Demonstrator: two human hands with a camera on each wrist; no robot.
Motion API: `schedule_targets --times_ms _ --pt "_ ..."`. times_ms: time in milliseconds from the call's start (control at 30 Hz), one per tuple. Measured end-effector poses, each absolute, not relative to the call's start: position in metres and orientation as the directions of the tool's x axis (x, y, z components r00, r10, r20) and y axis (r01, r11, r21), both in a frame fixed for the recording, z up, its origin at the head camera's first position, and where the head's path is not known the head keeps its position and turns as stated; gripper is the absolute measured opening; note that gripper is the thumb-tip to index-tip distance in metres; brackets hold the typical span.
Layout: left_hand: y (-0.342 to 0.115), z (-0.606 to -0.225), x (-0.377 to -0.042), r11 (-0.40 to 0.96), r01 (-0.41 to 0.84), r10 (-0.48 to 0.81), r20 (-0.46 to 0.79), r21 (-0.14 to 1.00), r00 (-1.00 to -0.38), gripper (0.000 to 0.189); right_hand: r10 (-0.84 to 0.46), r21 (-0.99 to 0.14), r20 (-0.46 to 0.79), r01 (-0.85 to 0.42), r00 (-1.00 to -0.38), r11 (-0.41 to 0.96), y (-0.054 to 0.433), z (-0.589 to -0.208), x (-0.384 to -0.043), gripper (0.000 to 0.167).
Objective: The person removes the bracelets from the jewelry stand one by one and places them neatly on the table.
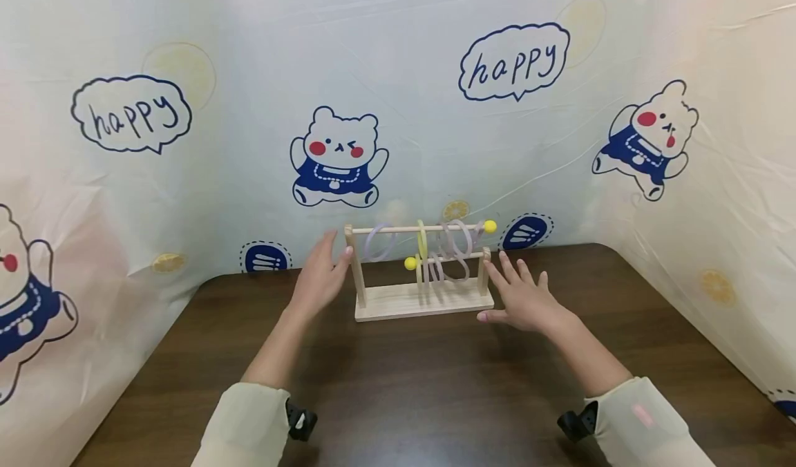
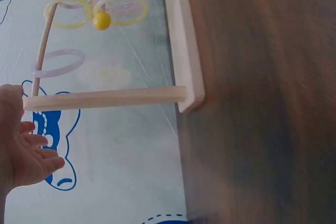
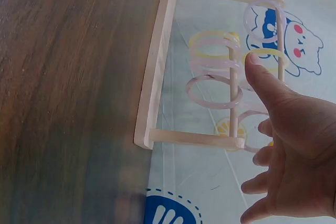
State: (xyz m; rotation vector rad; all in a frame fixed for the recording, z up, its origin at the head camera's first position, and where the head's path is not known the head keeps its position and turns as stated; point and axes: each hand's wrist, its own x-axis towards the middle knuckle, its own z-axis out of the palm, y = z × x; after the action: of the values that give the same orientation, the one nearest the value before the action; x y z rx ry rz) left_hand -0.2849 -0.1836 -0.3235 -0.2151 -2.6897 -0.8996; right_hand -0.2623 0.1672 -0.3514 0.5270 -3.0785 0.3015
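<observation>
A pale wooden rack [image 1: 425, 304] stands near the table's far edge, with two posts and two horizontal rods. The long upper rod [image 1: 401, 229] runs right from the left post; the lower one runs left from the right post. Each ends in a yellow ball [image 1: 490, 226]. Several lilac and pinkish rings hang on the rods, plus a yellow ring [image 1: 422, 237] on each. My left hand [image 1: 320, 278] is at the left post's top, its thumb by the wood; contact is uncertain. Beside the right post, my right hand [image 1: 527, 298] has its fingers spread and holds nothing.
The dark wooden table [image 1: 429, 398] extends in front of the rack. Directly behind hangs a pale cloth [image 1: 410, 73] printed with bears and "happy" bubbles, which also closes in both sides. Black straps [image 1: 301, 422] sit at both sleeve cuffs.
</observation>
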Motion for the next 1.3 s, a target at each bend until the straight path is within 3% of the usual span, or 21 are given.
schedule_targets --times_ms 200,467,600,700,967,1300 --pt "-0.178 -0.308 -0.299 0.665 0.24 -0.012 0.331 0.707 -0.944 0.059 -0.335 -0.222 0.026 -0.332 -0.942 0.917 0.166 -0.353 -0.26 0.102" --pt "-0.162 -0.31 -0.319 0.336 0.195 -0.1 0.241 0.921 -0.965 0.054 -0.345 -0.244 0.008 -0.336 -0.939 0.91 0.17 -0.356 -0.26 0.103" --pt "-0.156 -0.313 -0.327 0.134 0.183 -0.188 0.207 0.974 -0.96 0.05 -0.351 -0.24 0.009 -0.343 -0.936 0.908 0.169 -0.357 -0.26 0.103" --pt "-0.155 -0.316 -0.33 0.055 0.208 -0.228 0.215 0.977 -0.95 0.045 -0.361 -0.243 0.006 -0.351 -0.933 0.904 0.167 -0.357 -0.261 0.104" --pt "-0.157 -0.327 -0.336 0.015 0.26 -0.237 0.256 0.965 -0.937 0.035 -0.369 -0.246 0.008 -0.359 -0.929 0.9 0.166 -0.361 -0.264 0.103" --pt "-0.161 -0.331 -0.338 0.04 0.311 -0.236 0.311 0.95 -0.921 0.034 -0.378 -0.287 0.151 -0.406 -0.914 0.868 0.163 -0.359 -0.279 0.084"
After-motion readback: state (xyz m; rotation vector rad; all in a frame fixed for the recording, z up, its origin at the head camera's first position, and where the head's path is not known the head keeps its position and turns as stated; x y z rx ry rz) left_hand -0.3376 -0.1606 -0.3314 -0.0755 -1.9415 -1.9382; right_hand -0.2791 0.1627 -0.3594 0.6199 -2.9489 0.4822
